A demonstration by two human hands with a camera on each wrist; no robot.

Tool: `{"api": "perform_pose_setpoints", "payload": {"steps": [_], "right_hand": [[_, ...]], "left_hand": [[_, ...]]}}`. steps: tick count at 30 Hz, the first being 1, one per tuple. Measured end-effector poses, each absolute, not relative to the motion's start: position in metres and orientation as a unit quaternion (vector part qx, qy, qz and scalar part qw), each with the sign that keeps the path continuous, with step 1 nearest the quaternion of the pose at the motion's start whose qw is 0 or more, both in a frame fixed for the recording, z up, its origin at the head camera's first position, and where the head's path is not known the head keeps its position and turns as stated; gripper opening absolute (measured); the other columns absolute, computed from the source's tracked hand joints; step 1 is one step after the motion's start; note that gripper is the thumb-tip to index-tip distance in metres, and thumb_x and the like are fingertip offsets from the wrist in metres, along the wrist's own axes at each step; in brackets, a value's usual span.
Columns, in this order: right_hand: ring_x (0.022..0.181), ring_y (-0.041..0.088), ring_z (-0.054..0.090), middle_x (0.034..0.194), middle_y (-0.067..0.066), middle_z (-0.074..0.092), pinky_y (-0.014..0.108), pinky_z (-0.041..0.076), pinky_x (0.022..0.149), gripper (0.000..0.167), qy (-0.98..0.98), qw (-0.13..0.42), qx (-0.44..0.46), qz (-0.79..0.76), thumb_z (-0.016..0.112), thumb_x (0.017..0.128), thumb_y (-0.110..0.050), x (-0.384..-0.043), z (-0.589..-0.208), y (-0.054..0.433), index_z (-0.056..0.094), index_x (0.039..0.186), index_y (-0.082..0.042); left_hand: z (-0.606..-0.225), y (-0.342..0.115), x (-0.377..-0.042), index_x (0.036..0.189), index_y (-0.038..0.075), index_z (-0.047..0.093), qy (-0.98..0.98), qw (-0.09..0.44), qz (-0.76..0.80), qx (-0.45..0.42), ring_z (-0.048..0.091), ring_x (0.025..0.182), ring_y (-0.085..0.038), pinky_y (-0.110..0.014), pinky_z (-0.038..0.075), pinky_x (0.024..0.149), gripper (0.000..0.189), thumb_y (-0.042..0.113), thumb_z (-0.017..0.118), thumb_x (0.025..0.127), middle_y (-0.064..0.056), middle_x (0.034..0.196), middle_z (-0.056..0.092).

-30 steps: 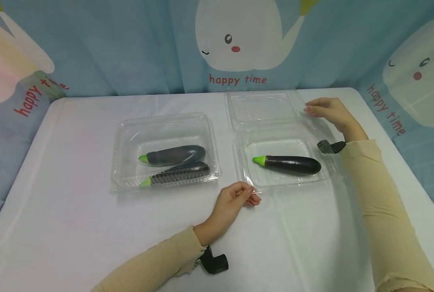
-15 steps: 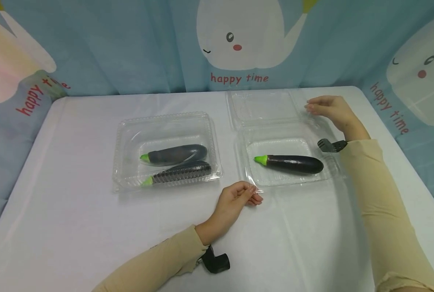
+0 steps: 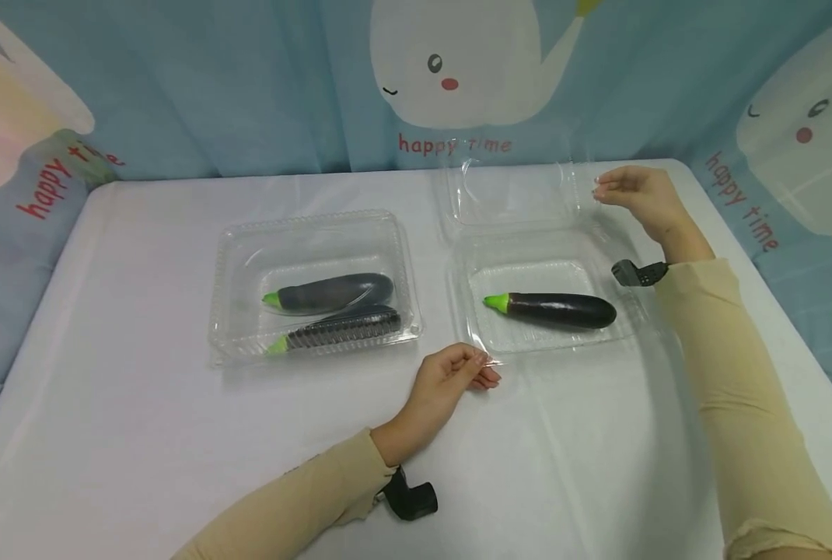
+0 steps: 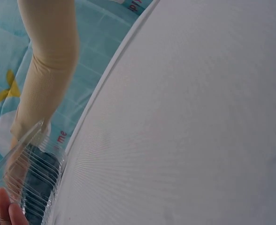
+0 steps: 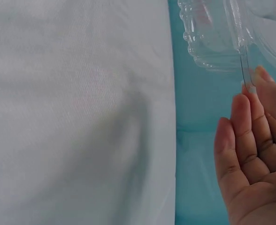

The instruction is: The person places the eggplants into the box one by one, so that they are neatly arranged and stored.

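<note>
A clear plastic clamshell box (image 3: pixel 472 268) lies unfolded at the right of the table with one eggplant (image 3: pixel 559 309), dark purple with a green stem end, in its base. My left hand (image 3: pixel 440 393) pinches the base's near left corner between thumb and fingers. At the far right, my right hand (image 3: pixel 640 194) pinches the edge of the lid (image 3: pixel 514 190) between thumb and fingertips. The right wrist view shows that thin clear edge between the thumb and fingertips of the hand (image 5: pixel 253 145). The lid stands tilted up slightly from the table, hinged at the base's far side.
A second clear clamshell box (image 3: pixel 241 257) stands shut at the left, with two eggplants visible through it. A white cloth covers the table (image 3: pixel 143 428). A blue patterned curtain (image 3: pixel 276 85) hangs behind and along the right side.
My right hand has moved up and slightly right, and the lid's far edge has risen with it. The left hand keeps its grip on the corner. The eggplants lie as before.
</note>
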State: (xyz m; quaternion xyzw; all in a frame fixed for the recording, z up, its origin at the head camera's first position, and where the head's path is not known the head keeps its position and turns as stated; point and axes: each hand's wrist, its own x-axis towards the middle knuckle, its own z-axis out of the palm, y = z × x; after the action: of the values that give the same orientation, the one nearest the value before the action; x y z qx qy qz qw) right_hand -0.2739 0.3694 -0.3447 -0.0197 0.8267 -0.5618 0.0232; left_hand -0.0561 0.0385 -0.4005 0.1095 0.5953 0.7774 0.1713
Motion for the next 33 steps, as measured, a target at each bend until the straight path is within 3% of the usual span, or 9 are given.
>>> {"api": "perform_pose_setpoints", "payload": {"steps": [24,33], "right_hand": [[0.073,0.003,0.062,0.076,-0.011,0.067,0.011,0.046,0.073,0.012,0.845,-0.023,-0.031,-0.533,0.070,0.082,0.003,-0.268,-0.329,0.372,0.069,0.089,-0.006],[0.076,0.005,0.062,0.078,-0.009,0.067,0.013,0.046,0.074,0.009,0.844,-0.044,-0.040,-0.533,0.073,0.080,0.000,-0.265,-0.328,0.369,0.069,0.088,-0.003]], "left_hand": [[-0.405,0.038,-0.061,0.097,-0.017,0.055,0.597,0.173,0.775,0.110,0.064,0.080,-0.010,-0.032,0.055,0.077,0.019,0.001,0.049,0.097,-0.029,0.092,0.065],[-0.407,0.035,-0.062,0.097,-0.016,0.055,0.597,0.169,0.777,0.107,0.066,0.081,-0.016,-0.033,0.055,0.078,0.021,0.003,0.048,0.098,-0.028,0.091,0.065]]}}
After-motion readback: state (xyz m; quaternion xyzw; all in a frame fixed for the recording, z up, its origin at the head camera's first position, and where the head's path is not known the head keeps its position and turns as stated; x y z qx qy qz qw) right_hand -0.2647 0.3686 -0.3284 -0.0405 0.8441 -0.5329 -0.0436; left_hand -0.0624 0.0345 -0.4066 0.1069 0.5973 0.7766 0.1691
